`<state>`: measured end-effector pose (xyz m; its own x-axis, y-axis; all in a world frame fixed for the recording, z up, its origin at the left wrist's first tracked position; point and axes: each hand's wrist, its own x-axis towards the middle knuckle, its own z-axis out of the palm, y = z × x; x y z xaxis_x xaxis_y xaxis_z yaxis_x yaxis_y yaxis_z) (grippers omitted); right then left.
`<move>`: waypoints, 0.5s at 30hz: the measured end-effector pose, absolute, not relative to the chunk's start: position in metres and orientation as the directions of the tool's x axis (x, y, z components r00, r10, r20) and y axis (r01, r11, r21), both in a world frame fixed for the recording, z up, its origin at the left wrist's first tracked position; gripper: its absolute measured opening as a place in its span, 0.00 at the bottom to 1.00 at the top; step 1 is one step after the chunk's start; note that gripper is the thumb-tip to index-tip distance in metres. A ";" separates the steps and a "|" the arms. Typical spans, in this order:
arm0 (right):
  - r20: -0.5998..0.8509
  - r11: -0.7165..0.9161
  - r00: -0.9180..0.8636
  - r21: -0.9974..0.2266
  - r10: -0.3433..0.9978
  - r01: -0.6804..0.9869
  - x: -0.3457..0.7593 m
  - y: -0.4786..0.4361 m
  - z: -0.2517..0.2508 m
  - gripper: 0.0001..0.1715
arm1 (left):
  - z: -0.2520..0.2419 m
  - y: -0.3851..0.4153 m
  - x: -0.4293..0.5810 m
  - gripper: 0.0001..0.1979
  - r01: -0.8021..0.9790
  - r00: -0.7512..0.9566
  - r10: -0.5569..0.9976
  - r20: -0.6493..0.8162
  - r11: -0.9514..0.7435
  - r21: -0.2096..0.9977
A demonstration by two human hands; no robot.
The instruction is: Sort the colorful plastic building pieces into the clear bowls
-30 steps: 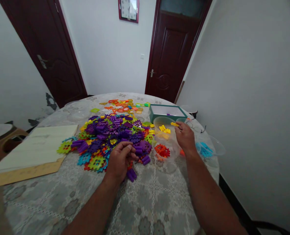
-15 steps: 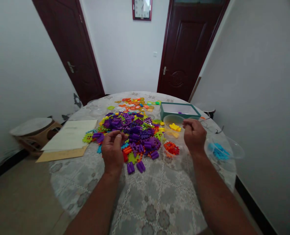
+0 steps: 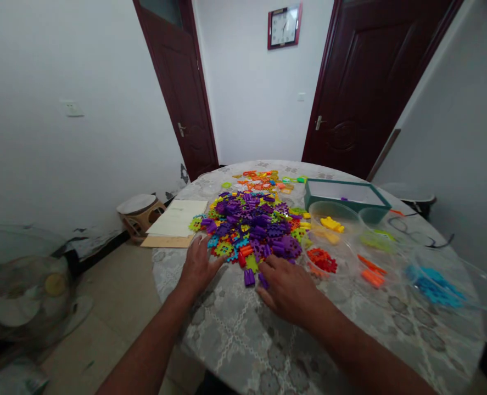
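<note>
A large heap of interlocking plastic building pieces [image 3: 251, 225], mostly purple with green, orange and blue, lies in the middle of the round table. My left hand [image 3: 197, 267] rests flat at the heap's near left edge, fingers spread and holding nothing. My right hand [image 3: 286, 289] lies palm down at the front of the heap, fingers apart and empty. Its fingertips are beside two purple tube pieces [image 3: 253, 278] on the lace cloth. Transparent bowls of sorted yellow pieces [image 3: 334, 222] and red pieces [image 3: 320, 260] stand to the right of the heap.
A teal box [image 3: 347, 198] stands at the back right. Further transparent containers hold orange pieces [image 3: 370, 278] and blue pieces [image 3: 432, 286]. Glasses [image 3: 416, 236] lie near the right edge. Papers on cardboard [image 3: 173, 222] lie at the left edge. A stool [image 3: 140, 213] and a fan [image 3: 24, 285] stand on the floor.
The view has swung, showing more of the table's right side. My right hand has moved left from the bowls to the heap's front. Both hands have gone from curled to flat and spread.
</note>
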<state>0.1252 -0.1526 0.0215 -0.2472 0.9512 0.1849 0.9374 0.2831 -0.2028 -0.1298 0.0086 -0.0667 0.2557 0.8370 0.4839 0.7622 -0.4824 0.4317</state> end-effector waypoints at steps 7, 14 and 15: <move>0.023 0.149 -0.148 -0.208 0.989 0.967 0.115 -0.147 -0.002 0.31 | -0.048 0.048 -0.118 0.32 0.848 0.287 0.818 0.499 -0.460 0.264; 0.042 0.143 -0.137 -0.278 0.990 0.950 0.112 -0.140 -0.019 0.31 | -0.032 0.090 -0.116 0.29 0.916 0.117 0.883 0.455 -0.273 0.294; 0.040 0.138 -0.132 -0.282 0.990 0.949 0.112 -0.140 -0.020 0.32 | -0.032 0.094 -0.116 0.28 0.915 0.126 0.888 0.443 -0.276 0.294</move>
